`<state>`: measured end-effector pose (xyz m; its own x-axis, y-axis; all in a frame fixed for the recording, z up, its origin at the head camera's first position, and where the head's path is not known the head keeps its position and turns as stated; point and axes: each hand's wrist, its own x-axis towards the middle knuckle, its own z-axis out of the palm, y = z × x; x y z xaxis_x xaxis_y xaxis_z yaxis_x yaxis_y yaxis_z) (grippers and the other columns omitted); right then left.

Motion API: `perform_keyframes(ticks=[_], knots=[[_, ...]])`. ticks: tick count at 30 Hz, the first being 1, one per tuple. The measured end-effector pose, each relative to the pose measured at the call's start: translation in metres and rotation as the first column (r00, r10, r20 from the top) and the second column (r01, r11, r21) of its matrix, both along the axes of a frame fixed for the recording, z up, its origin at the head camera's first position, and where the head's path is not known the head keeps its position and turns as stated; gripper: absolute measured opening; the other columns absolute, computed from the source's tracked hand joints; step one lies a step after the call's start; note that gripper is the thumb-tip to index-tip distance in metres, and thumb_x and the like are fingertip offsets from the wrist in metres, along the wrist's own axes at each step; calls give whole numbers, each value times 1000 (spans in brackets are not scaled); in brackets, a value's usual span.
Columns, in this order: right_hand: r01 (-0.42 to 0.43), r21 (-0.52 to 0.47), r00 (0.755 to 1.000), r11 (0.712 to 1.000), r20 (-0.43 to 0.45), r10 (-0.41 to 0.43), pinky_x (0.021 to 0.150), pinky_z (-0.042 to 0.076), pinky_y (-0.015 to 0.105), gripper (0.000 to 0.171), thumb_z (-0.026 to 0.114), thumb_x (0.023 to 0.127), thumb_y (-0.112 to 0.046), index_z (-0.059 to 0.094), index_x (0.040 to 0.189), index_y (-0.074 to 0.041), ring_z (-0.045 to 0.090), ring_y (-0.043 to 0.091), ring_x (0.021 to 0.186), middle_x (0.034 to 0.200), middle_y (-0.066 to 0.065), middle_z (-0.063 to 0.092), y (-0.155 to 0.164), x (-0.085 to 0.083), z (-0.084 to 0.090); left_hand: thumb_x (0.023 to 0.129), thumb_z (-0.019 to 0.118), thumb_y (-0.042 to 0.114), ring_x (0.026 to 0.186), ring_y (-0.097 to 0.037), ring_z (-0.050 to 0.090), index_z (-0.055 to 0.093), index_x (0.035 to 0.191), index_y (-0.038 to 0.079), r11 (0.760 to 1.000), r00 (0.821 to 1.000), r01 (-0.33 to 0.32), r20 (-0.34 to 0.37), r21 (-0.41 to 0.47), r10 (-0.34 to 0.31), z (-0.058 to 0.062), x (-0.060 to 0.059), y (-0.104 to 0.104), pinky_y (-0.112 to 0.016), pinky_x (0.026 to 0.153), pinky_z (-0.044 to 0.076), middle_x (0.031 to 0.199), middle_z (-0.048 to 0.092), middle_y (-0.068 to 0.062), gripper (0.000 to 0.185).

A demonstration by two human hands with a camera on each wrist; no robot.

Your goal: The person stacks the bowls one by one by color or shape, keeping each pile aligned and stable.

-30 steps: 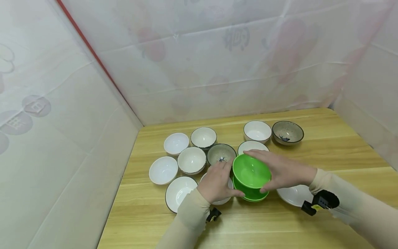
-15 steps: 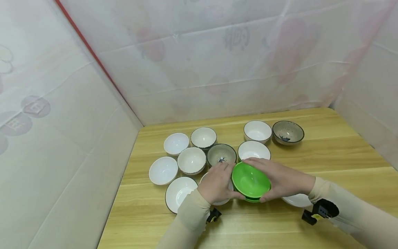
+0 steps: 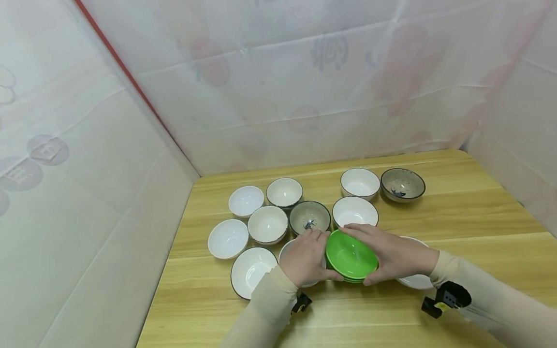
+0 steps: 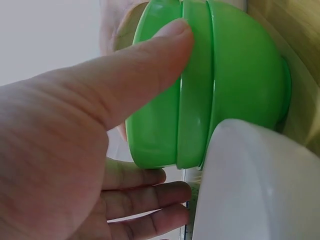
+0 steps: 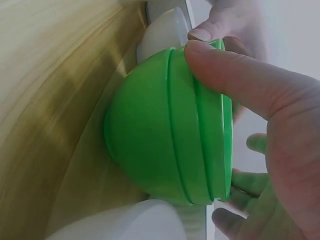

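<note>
Three green bowls (image 3: 351,253) stand nested upright in one stack, with their rims showing as stepped bands in both wrist views. My left hand (image 3: 307,260) holds the top green bowl from the left, its thumb (image 4: 150,62) lying along the bowl's side and the fingers round the far side. From the right, my right hand (image 3: 393,253) holds the same bowl, thumb (image 5: 225,67) near the rim and fingers behind it. The bottom bowl's foot is on the wooden table in the right wrist view. A white bowl (image 4: 255,185) sits close beside the stack, partly under my left hand.
White bowls (image 3: 228,239), some dark-rimmed (image 3: 252,270), stand left of the stack. A grey speckled bowl (image 3: 310,216) and a white bowl (image 3: 355,211) sit behind it. Another white bowl (image 3: 419,282) lies under my right wrist. Patterned sheeting (image 3: 278,96) encloses the wooden table (image 3: 357,324).
Both hands have lowered the top green bowl into the stack. It stood tilted above the lower green bowls a second ago and is now nested in them.
</note>
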<state>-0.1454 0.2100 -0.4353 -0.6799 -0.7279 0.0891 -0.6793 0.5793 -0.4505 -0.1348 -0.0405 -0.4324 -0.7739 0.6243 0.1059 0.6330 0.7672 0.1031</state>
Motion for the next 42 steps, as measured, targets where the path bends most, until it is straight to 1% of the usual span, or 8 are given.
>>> perform_keyframes(ticks=[5,9,13,17,22,25,31,42], knots=[[7,5,1000,1000,-5,-7,87,49,45,116,87,59,-52,26,153,-21,44,22,125,150,5,32,1,1,-1,60,68,79,105,-17,54,49,137,8,999,1000,-8,-29,-32,7,-1,0,1,-30,95,45,117,59,-2,106],[-2,7,1000,1000,-14,2,85,50,46,116,88,59,-51,26,153,-21,45,22,124,150,6,32,1,1,-2,59,68,80,99,-16,53,53,132,10,999,999,-11,-34,-36,10,-1,0,2,-29,91,46,111,59,-1,102],[-14,11,1000,1000,-23,14,84,50,46,115,88,60,-49,26,152,-20,46,23,123,149,7,32,0,1,-2,59,69,79,96,-15,54,56,127,12,1000,1000,-6,-29,-28,5,-2,0,2,-29,89,47,107,59,0,96],[-9,19,1000,1000,-27,10,83,51,45,115,88,60,-50,26,153,-20,47,22,122,149,7,32,1,2,-1,60,70,78,96,-15,54,58,123,11,1000,1000,0,-19,-19,0,-3,0,2,-29,89,47,105,60,1,92],[2,35,1000,999,-3,-2,82,51,43,118,89,57,-47,25,153,-24,48,21,120,151,7,30,1,3,-1,60,70,77,97,-15,54,60,119,11,1000,1000,0,-5,-14,0,-3,0,2,-30,90,46,104,60,1,89],[8,45,1000,999,-2,-8,80,52,42,119,91,55,-44,25,153,-26,49,20,119,151,6,29,1,2,-3,60,71,77,93,-15,53,62,116,12,1000,1000,-4,-1,-11,4,-3,1,2,-30,87,47,102,60,1,86],[-4,31,1000,1000,-30,5,80,52,43,119,92,54,-42,26,152,-26,50,21,117,150,6,30,1,1,-7,59,72,76,86,-14,47,64,110,13,1000,1000,-5,8,0,5,-4,1,2,-29,79,45,97,59,2,81],[-47,-21,995,999,-92,45,84,51,46,119,94,51,-39,31,151,-21,48,22,119,148,9,33,-1,0,-10,59,72,76,85,-14,46,65,108,11,1000,1000,-6,0,-3,6,-4,1,2,-28,79,44,96,59,2,82]])
